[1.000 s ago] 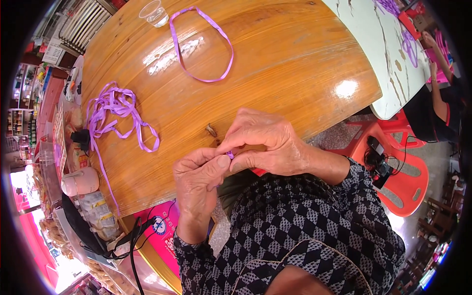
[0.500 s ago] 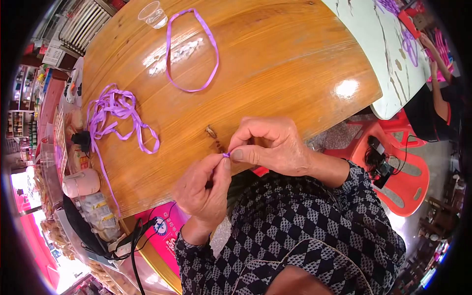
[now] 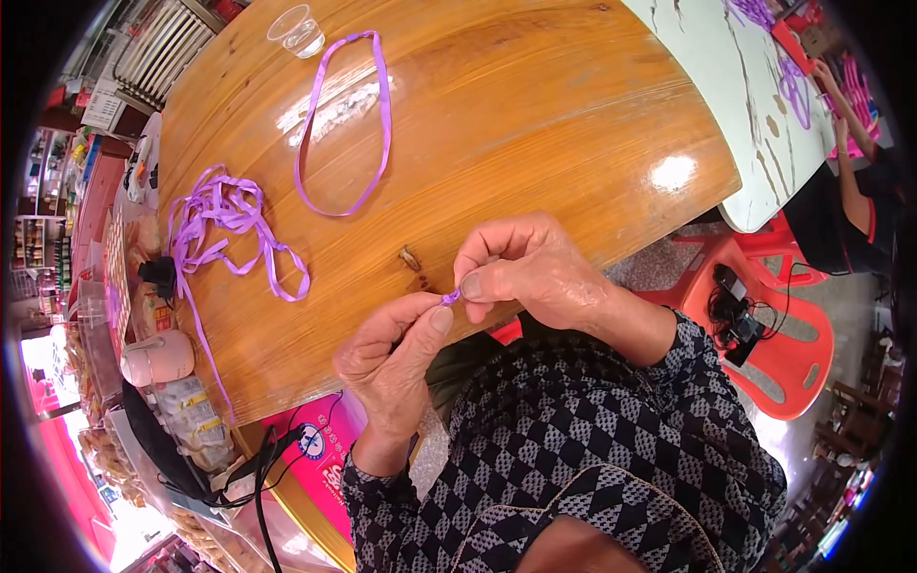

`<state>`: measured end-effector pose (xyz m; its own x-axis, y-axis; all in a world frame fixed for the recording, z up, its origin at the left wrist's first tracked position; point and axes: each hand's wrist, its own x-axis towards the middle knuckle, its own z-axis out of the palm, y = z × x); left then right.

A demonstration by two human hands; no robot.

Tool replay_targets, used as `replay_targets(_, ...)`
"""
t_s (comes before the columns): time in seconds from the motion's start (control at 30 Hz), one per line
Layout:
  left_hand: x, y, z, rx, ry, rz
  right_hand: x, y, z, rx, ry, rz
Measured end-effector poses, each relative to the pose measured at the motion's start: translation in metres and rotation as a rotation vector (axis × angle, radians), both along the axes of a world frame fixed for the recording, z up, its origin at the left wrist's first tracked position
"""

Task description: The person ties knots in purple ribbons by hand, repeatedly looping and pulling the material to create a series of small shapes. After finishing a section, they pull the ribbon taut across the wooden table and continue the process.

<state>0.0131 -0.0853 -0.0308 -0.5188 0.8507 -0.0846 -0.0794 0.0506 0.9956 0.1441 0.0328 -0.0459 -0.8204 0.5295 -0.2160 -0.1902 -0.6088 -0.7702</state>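
Note:
A small knotted bit of purple ribbon [image 3: 450, 299] is between my hands, above the near edge of the wooden table [image 3: 535, 124]. My left hand [image 3: 394, 351] pinches it between thumb and forefinger from the left. From the right, my right hand [image 3: 535, 272] closes thumb and fingertips on its other side. Most of this piece is hidden by my fingers. Farther off, a long loop of purple ribbon [image 3: 386, 124] shows over the tabletop, apart from both hands. A tangled heap of purple ribbon [image 3: 224, 212] lies at the left, one tail running to the near edge.
A clear plastic cup [image 3: 302, 38] holding liquid stands at the far left. Left of the table are a pink rounded container [image 3: 158, 357] and black cables [image 3: 263, 477]. A red plastic stool [image 3: 778, 363] at the right bears cables. A co-worker's arm [image 3: 850, 115] shows at the far right.
The purple loop has shifted left and nearer, its lower end now closer to my hands. My right hand has risen slightly and changed its pinch; my left thumb has spread a little.

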Motion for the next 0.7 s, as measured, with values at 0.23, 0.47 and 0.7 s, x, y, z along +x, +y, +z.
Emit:
replay_targets(0.23, 0.0, 0.001, 0.002, 0.002, 0.034, 0.017, -0.001, -0.002, 0.001, 0.167, -0.003, -0.069)
replay_targets(0.47, -0.002, 0.011, 0.011, -0.015, -0.162, -0.042, -0.007, 0.001, -0.001, 1.16, 0.091, -0.248)
replay_targets(0.7, -0.016, 0.006, 0.002, -0.043, -0.354, -0.146, -0.003, 0.006, 0.001, 1.05, 0.087, -0.167)
